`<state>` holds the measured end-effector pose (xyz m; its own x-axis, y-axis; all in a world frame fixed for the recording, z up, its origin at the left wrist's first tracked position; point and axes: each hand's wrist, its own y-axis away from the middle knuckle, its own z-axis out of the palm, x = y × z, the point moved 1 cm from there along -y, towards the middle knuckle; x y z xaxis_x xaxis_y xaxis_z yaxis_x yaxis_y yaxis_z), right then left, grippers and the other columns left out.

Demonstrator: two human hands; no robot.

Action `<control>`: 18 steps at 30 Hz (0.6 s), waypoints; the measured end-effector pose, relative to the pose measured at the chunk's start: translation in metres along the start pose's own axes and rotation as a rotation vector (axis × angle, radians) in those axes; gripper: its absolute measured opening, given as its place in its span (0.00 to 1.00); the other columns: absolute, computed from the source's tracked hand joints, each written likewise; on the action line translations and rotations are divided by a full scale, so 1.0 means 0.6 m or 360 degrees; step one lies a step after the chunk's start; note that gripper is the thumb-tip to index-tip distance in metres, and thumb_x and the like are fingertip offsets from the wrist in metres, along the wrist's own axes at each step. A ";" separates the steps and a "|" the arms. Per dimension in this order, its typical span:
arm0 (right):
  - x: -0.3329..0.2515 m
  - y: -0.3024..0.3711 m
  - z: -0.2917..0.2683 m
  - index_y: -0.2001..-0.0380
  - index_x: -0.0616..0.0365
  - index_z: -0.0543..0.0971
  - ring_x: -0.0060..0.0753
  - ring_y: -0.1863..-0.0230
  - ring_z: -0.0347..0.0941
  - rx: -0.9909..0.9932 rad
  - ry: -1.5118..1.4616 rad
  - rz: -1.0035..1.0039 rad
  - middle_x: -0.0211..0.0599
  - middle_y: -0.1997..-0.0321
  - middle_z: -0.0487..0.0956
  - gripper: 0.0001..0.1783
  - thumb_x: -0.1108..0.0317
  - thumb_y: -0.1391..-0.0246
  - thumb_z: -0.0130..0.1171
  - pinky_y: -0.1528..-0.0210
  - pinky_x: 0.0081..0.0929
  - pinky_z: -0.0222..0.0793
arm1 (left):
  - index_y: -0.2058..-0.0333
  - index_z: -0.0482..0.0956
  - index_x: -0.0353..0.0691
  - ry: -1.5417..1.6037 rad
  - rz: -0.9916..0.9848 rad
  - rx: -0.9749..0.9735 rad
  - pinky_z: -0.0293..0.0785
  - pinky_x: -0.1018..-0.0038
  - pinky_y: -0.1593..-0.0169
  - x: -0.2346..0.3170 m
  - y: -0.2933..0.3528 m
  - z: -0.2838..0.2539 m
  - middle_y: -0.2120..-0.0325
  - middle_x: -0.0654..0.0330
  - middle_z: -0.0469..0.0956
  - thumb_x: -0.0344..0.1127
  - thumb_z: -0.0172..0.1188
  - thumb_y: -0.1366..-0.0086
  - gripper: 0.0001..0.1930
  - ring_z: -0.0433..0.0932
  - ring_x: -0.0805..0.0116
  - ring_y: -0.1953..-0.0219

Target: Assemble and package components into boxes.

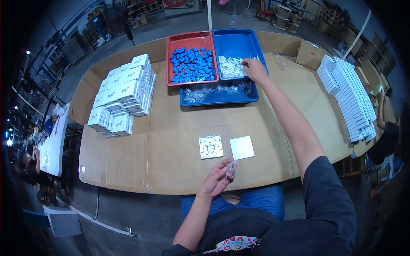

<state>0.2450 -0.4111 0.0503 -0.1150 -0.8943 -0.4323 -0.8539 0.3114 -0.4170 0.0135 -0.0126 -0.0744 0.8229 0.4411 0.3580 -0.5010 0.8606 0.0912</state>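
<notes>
Near the table's front edge, my left hand (217,178) pinches a small clear plastic bag (231,167). Just beyond it lie a square white frame plate (211,147) with cut-outs and, to its right, a plain square white cover plate (241,147). My right arm stretches far forward, and my right hand (255,70) is over the blue tray (237,37) of small white plastic pieces (230,66). Its fingers are drawn together at the right side of the pile; whatever they grip is too small to make out.
Left of the blue tray stands a red tray (190,38) of small blue parts (192,66). A lower blue tray (220,100) holds clear bags. White boxes (124,91) are stacked at left, rows of white pieces (350,98) at right. Cardboard walls (282,42) edge the table. Other people sit on both sides.
</notes>
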 end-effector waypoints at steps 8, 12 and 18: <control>0.009 -0.067 0.046 0.58 0.51 0.89 0.49 0.48 0.82 -0.0251 0.0463 -0.0303 0.43 0.52 0.86 0.12 0.69 0.42 0.59 0.45 0.46 0.78 | 0.30 0.67 0.38 0.0068 -0.0020 0.0025 0.75 0.70 0.51 0.001 0.003 -0.006 0.45 0.53 0.78 0.30 0.58 0.26 0.28 0.76 0.70 0.60; 0.010 -0.089 0.047 0.61 0.50 0.89 0.48 0.47 0.79 -0.0369 0.0444 -0.0178 0.41 0.53 0.84 0.09 0.66 0.44 0.64 0.44 0.44 0.77 | 0.33 0.70 0.34 0.0180 -0.0052 0.0015 0.74 0.69 0.50 0.003 -0.001 -0.001 0.46 0.55 0.78 0.36 0.64 0.29 0.29 0.75 0.70 0.60; -0.006 -0.091 0.038 0.62 0.51 0.89 0.46 0.44 0.79 -0.0410 0.0625 -0.0355 0.39 0.51 0.83 0.09 0.65 0.45 0.65 0.45 0.48 0.79 | 0.34 0.70 0.33 -0.0012 0.0000 0.0011 0.74 0.69 0.50 -0.002 0.003 -0.008 0.48 0.58 0.78 0.40 0.73 0.35 0.35 0.75 0.72 0.60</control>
<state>0.3034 -0.4177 0.0562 -0.0557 -0.9984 -0.0022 -0.9710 0.0547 -0.2328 0.0130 -0.0105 -0.0791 0.8209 0.4392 0.3648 -0.5029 0.8588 0.0976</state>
